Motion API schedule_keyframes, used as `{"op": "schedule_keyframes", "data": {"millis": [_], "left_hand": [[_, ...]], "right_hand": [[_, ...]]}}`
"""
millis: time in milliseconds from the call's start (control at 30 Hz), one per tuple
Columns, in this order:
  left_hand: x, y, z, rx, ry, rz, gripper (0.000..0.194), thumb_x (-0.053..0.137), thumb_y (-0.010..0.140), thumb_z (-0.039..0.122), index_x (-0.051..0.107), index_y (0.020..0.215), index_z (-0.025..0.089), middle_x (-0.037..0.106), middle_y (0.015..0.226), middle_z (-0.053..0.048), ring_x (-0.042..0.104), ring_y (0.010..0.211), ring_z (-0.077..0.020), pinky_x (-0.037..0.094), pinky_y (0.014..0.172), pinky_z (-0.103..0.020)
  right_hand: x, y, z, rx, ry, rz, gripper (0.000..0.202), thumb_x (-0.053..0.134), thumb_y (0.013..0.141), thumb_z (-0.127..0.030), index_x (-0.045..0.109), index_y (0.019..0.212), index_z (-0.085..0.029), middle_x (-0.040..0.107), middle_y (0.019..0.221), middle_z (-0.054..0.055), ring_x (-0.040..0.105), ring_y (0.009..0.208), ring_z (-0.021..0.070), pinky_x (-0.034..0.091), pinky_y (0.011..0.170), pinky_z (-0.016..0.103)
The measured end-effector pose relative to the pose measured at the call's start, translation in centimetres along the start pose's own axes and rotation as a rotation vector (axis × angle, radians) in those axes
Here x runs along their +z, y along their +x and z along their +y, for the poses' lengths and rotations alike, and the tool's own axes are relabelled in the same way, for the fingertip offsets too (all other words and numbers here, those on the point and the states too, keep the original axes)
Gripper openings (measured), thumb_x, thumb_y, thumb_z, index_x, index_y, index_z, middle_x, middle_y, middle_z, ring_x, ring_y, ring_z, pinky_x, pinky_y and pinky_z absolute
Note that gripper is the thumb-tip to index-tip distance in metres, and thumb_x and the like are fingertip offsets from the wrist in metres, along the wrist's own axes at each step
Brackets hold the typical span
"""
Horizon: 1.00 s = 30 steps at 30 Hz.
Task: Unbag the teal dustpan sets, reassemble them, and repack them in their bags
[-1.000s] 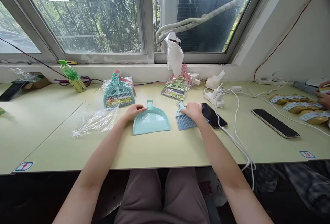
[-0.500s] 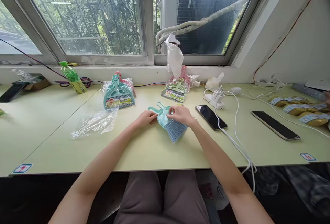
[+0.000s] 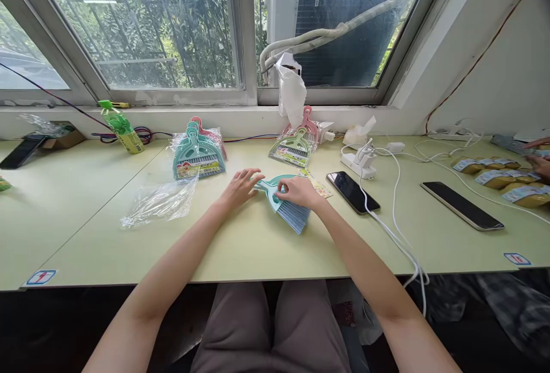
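A small mint-green hand broom [image 3: 294, 215] with blue-grey bristles lies on top of a matching dustpan [image 3: 280, 179], its bristles pointing down and to the right. My right hand [image 3: 299, 191] pinches the broom head between thumb and fingers. At the handle end, my left hand [image 3: 241, 185] has its fingers stretched out and apart, reaching around the handles; whether they touch is hard to see. A printed card [image 3: 318, 185] shows partly behind my right hand. To the left lies a crumpled clear plastic bag [image 3: 161, 204].
Packaged broom sets, green ones [image 3: 198, 152] and a lime one [image 3: 293, 148], stand by the window. Right of my hands are a phone [image 3: 353, 192], a power strip [image 3: 360, 164], white cables and another phone [image 3: 462, 205]. Another person's hand [image 3: 539, 161] is near yellow packets [image 3: 509, 178].
My left hand has opened and shifted slightly up and left. The broom has turned a little over the dustpan. More of the card shows, and the other person's hand has come further into view.
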<state>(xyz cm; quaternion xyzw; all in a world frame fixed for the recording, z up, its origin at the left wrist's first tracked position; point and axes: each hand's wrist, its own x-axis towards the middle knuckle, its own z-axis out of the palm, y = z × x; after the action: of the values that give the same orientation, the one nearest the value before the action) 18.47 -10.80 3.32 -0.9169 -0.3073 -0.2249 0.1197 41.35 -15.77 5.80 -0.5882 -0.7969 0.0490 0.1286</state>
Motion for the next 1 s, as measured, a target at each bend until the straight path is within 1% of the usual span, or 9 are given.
{"op": "schedule_keyframes", "data": {"millis": [167, 267, 367, 533, 667, 733, 833, 933, 1000], "left_hand": [[1.2, 0.0, -0.2, 0.135, -0.007, -0.050, 0.035, 0.049, 0.086, 0.007, 0.056, 0.118, 0.020, 0.063, 0.113, -0.010, 0.056, 0.111, -0.0232, 0.044, 0.094, -0.038], [1.2, 0.0, 0.0, 0.178, -0.025, -0.009, 0.037, 0.047, 0.086, 0.005, 0.054, 0.120, 0.018, 0.064, 0.112, -0.010, 0.057, 0.110, -0.0223, 0.047, 0.092, -0.036], [0.9, 0.0, 0.1, 0.177, -0.040, 0.058, 0.037, 0.049, 0.087, 0.008, 0.054, 0.122, 0.020, 0.064, 0.116, -0.010, 0.057, 0.114, -0.0218, 0.048, 0.094, -0.037], [0.5, -0.2, 0.4, 0.205, 0.034, 0.120, 0.028, 0.050, 0.092, 0.019, 0.057, 0.119, 0.021, 0.066, 0.118, -0.009, 0.058, 0.116, -0.0204, 0.047, 0.093, -0.034], [0.6, -0.5, 0.5, 0.242, 0.008, 0.130, 0.025, 0.046, 0.095, 0.018, 0.060, 0.116, 0.021, 0.067, 0.117, -0.008, 0.058, 0.117, -0.0183, 0.045, 0.096, -0.033], [0.6, -0.6, 0.5, 0.203, -0.084, 0.107, 0.027, 0.045, 0.095, 0.018, 0.061, 0.115, 0.021, 0.067, 0.118, -0.009, 0.059, 0.116, -0.0182, 0.045, 0.098, -0.034], [0.6, -0.5, 0.8, 0.070, -0.305, 0.068, 0.026, 0.047, 0.094, 0.021, 0.065, 0.111, 0.024, 0.066, 0.122, -0.008, 0.059, 0.117, -0.0199, 0.042, 0.103, -0.038], [0.4, -0.4, 1.2, -0.064, -0.504, 0.057, 0.022, 0.052, 0.090, 0.026, 0.068, 0.106, 0.026, 0.066, 0.122, -0.007, 0.057, 0.120, -0.0215, 0.032, 0.113, -0.044], [0.3, -0.3, 1.5, -0.121, -0.586, 0.054, 0.022, 0.055, 0.088, 0.027, 0.068, 0.105, 0.026, 0.067, 0.121, -0.006, 0.056, 0.122, -0.0222, 0.025, 0.117, -0.047]], "right_hand": [[0.1, -0.1, -0.4, -0.040, 0.059, 0.008, 0.021, 0.060, 0.080, -0.043, 0.068, 0.089, -0.025, 0.069, 0.081, -0.002, 0.059, 0.074, 0.0156, 0.029, 0.057, 0.025], [-0.1, -0.3, -0.5, -0.056, 0.059, 0.024, 0.018, 0.061, 0.078, -0.039, 0.068, 0.088, -0.025, 0.069, 0.080, -0.002, 0.059, 0.073, 0.0152, 0.030, 0.058, 0.025], [-0.4, -0.3, -0.4, -0.059, 0.061, 0.039, 0.017, 0.061, 0.078, -0.036, 0.068, 0.089, -0.025, 0.069, 0.079, -0.003, 0.059, 0.072, 0.0148, 0.030, 0.058, 0.025], [-0.5, -0.3, -0.1, -0.071, 0.039, 0.069, 0.019, 0.060, 0.079, -0.032, 0.068, 0.094, -0.025, 0.068, 0.076, -0.003, 0.059, 0.070, 0.0144, 0.028, 0.058, 0.025], [-0.6, -0.2, 0.4, -0.088, 0.104, 0.070, 0.018, 0.060, 0.079, -0.031, 0.068, 0.094, -0.025, 0.067, 0.074, -0.003, 0.057, 0.068, 0.0133, 0.030, 0.059, 0.024], [-0.7, -0.2, 0.7, -0.092, 0.150, 0.056, 0.017, 0.061, 0.079, -0.032, 0.068, 0.093, -0.025, 0.066, 0.074, -0.004, 0.056, 0.067, 0.0125, 0.031, 0.059, 0.024], [-0.8, -0.2, 0.9, -0.094, 0.195, 0.042, 0.017, 0.062, 0.079, -0.033, 0.068, 0.092, -0.024, 0.065, 0.073, -0.003, 0.056, 0.067, 0.0122, 0.031, 0.060, 0.023], [-1.0, -0.3, 0.9, -0.095, 0.222, 0.038, 0.017, 0.062, 0.079, -0.032, 0.068, 0.092, -0.023, 0.064, 0.072, -0.003, 0.055, 0.066, 0.0118, 0.031, 0.059, 0.023], [-1.0, -0.2, 1.0, -0.098, 0.231, 0.035, 0.017, 0.062, 0.079, -0.032, 0.068, 0.091, -0.022, 0.064, 0.072, -0.003, 0.055, 0.065, 0.0112, 0.031, 0.059, 0.023]]}}
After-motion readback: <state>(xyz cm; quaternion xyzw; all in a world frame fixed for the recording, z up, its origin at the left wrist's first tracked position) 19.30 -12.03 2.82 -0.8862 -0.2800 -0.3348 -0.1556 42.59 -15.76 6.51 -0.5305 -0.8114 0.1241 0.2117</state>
